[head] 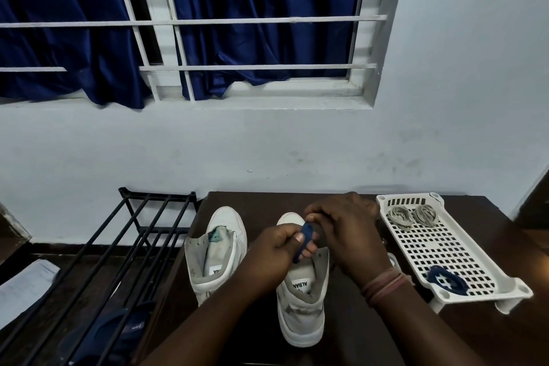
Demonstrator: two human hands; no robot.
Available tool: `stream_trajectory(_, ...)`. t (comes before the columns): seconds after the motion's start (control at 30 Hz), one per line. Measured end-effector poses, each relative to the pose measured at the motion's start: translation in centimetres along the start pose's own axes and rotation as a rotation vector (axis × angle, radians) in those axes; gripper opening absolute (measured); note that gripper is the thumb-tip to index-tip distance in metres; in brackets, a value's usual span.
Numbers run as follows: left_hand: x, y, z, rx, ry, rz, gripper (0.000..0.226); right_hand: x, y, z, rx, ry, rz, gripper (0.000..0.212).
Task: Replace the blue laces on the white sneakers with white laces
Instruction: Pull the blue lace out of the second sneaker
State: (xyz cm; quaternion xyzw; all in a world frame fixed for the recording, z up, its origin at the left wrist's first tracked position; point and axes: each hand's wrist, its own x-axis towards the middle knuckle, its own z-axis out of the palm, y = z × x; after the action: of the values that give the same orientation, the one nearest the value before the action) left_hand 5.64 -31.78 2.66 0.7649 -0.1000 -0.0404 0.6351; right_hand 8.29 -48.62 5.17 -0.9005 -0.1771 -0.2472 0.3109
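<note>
Two white sneakers stand side by side on a dark table (356, 330), heels toward me. The left sneaker (217, 249) shows no lace. Over the right sneaker (301, 300) both hands hold a wound bundle of blue lace (303, 242). My left hand (282, 249) grips the bundle between thumb and curled fingers. My right hand (344, 226) pinches its upper end with the fingertips. A white perforated tray (463, 252) at the right holds two coiled white laces (413, 215) at its far end and another coiled blue lace (447, 279) at its near end.
A black metal rack (124, 246) stands left of the table, with a dark blue slipper (118, 333) beneath it and papers (23, 288) on the floor further left. A pale wall and a barred window with blue curtains rise behind the table.
</note>
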Motion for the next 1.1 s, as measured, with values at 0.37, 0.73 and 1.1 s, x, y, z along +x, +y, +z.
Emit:
stream_trajectory(0.37,0.7,1.2,-1.1,-0.729,0.188,-0.001,0.032,-1.1,0.5,2.2,0.058,-0.335,0.022,0.01)
stream_trajectory(0.73,0.3,-0.2,-0.2,0.192,0.122,0.003,0.034,0.1,-0.6,-0.2,-0.138,-0.093,-0.128,0.007)
stream_trajectory(1.1,0.0,1.5,-0.4,-0.783,-0.032,-0.078,0.034,-0.4,1.0,0.5,0.256,-0.211,0.079,0.021)
